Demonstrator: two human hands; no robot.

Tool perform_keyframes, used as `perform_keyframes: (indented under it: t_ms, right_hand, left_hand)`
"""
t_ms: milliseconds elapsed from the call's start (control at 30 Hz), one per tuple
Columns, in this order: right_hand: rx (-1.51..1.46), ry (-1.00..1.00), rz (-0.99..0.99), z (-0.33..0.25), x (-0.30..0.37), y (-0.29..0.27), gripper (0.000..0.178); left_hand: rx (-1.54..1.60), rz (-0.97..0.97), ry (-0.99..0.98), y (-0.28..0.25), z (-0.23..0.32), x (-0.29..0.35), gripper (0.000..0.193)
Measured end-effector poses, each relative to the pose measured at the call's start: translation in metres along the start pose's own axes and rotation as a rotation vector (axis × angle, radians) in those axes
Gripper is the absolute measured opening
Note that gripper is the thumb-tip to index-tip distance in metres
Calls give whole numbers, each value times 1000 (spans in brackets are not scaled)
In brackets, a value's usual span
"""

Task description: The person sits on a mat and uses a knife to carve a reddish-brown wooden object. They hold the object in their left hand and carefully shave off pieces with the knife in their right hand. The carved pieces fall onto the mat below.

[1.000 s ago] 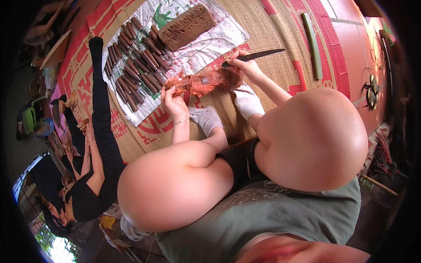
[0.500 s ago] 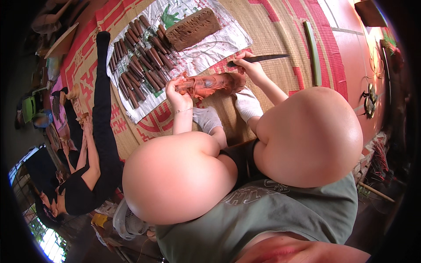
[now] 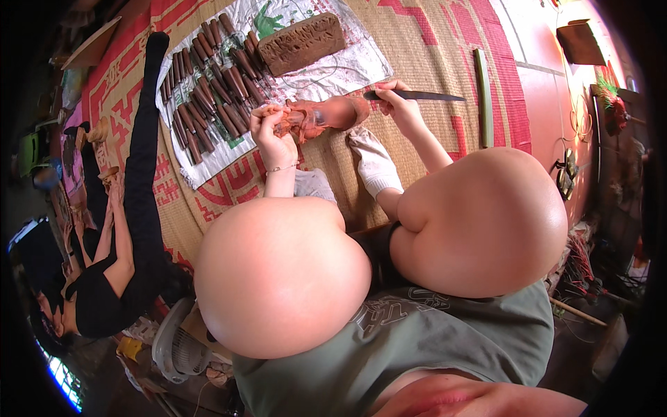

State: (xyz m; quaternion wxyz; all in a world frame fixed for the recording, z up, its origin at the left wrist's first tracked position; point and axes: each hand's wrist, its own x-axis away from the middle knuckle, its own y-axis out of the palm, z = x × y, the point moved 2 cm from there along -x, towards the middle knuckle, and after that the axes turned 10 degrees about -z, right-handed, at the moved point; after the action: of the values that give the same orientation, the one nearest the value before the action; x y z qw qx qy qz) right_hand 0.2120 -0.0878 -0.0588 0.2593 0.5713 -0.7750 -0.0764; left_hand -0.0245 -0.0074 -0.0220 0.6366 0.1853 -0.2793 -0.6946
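My left hand (image 3: 275, 139) is wrapped round the left end of a carved reddish-brown wooden figure (image 3: 323, 118). The piece lies sideways in the air above my feet, its carved folds toward that hand and a smooth, wider base on the right. In my right hand (image 3: 397, 109) is a long, flat, dark blade-like tool (image 3: 434, 96), gripped near one end. Its free length points right, away from the figure; whether it is a knife or a file I cannot tell. The tool's short end sits close to the figure's base, and contact is unclear.
Several wooden-handled carving tools (image 3: 208, 90) lie in rows on a white cloth (image 3: 365, 66), beside a rough brown block (image 3: 303, 44). A green strip (image 3: 483, 97) rests on the woven mat (image 3: 424, 66). Another person (image 3: 104, 292) sits at left, near a fan (image 3: 182, 347).
The figure has turned in my left hand, so its smooth base shows more and the carving looks different. My right hand still holds the dark tool. The whole view has shifted slightly.
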Motion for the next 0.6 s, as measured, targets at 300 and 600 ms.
perform_keyframes:
  t_ms: [300,600]
  right_hand:
    - [268,7,-217,16,1,43,12]
    - [383,-4,-290,22,-1,25,10]
  left_hand:
    - [-128,-102,-12,-5,4,11,13]
    - [-142,-79,-45,-7,3,11,11]
